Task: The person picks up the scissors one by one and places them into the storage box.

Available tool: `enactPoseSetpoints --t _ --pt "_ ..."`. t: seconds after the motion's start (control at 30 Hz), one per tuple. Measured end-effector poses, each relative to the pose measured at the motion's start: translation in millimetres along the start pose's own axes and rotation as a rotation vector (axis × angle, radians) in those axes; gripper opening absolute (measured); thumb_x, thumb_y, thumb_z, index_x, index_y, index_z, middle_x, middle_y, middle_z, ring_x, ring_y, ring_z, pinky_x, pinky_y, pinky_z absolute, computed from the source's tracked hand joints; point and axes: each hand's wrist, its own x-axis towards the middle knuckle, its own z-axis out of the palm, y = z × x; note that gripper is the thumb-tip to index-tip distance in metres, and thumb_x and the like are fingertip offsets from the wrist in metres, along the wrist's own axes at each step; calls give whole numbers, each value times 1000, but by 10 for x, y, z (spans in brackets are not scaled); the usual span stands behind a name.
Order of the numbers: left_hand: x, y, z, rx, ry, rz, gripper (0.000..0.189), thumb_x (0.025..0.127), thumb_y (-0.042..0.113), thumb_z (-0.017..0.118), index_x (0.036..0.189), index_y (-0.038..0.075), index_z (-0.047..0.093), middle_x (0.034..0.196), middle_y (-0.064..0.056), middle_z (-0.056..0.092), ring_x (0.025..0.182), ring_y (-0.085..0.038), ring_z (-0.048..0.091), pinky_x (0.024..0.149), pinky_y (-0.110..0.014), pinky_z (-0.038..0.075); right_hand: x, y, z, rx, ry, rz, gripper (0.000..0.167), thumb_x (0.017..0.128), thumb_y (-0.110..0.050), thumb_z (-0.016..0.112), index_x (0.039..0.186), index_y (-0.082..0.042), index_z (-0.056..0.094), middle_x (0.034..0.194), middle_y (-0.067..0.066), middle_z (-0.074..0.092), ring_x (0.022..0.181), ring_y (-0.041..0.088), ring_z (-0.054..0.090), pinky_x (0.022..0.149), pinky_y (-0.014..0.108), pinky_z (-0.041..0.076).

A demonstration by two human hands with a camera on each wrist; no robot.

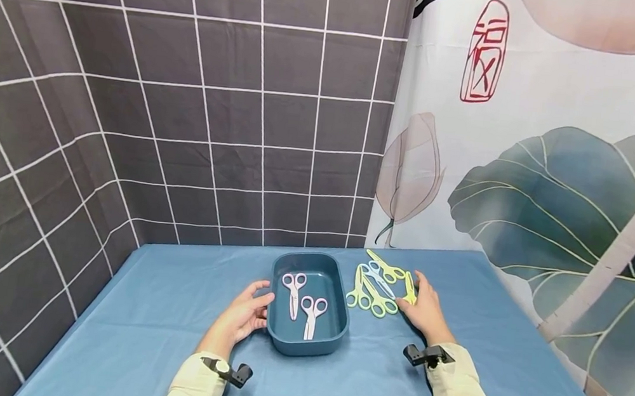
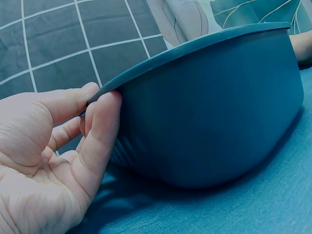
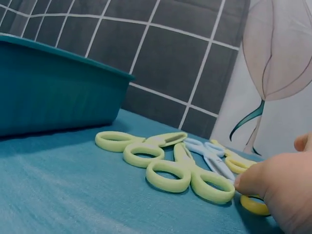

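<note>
My left hand (image 1: pixel 239 318) holds the left rim of a blue plastic tub (image 1: pixel 305 348), thumb and fingers on either side of its lip (image 2: pixel 146 66) in the left wrist view. Inside the tub lie two pairs of pink-and-white scissors, one pair (image 1: pixel 294 298) further back than the other (image 1: pixel 310 317). Right of the tub, my right hand (image 1: pixel 427 307) is low over a pair of yellow scissors (image 1: pixel 410 288), its thumb and fingers spread apart around them. In the right wrist view the thumb tip is right at a yellow handle (image 3: pixel 254 204), and my hand hides part of those scissors.
Beside the right hand lie two pairs of light green scissors (image 3: pixel 212 187), a light blue pair (image 1: pixel 381 279) and another yellow-green pair (image 1: pixel 386 270) behind. A blue cloth (image 1: pixel 157 310) covers the table. Grid-patterned and leaf-printed curtains hang behind.
</note>
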Motion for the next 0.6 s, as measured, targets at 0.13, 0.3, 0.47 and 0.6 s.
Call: enactPoseSetpoints --t 0.13,0.3,0.47,0.6 --pt "5 -10 3 -2 5 0 51 104 12 55 147 8 29 74 1 52 61 -6 48 48 -19 49 -23 -25 20 -80 24 -18 83 92 -25 67 154 7 22 144 35 42 134 55 34 108 65 32" --pt "12 -32 2 -9 5 0 50 104 12 55 147 8 29 74 1 53 61 -6 48 49 -19 49 -38 -93 33 -143 57 -21 82 87 -27 70 150 7 31 141 36 46 125 55 39 105 64 32" --pt "25 -30 0 -9 9 9 48 104 11 54 146 8 30 74 1 53 60 -6 48 48 -19 48 -19 -107 59 -117 76 -1 78 86 -21 70 151 4 33 140 34 48 118 49 43 99 60 34" --pt "29 -23 1 -10 9 4 48 104 11 54 146 8 30 73 1 53 60 -6 48 48 -19 48 -13 -94 64 -67 92 22 78 86 -18 69 151 2 33 139 34 49 116 49 43 96 59 35"
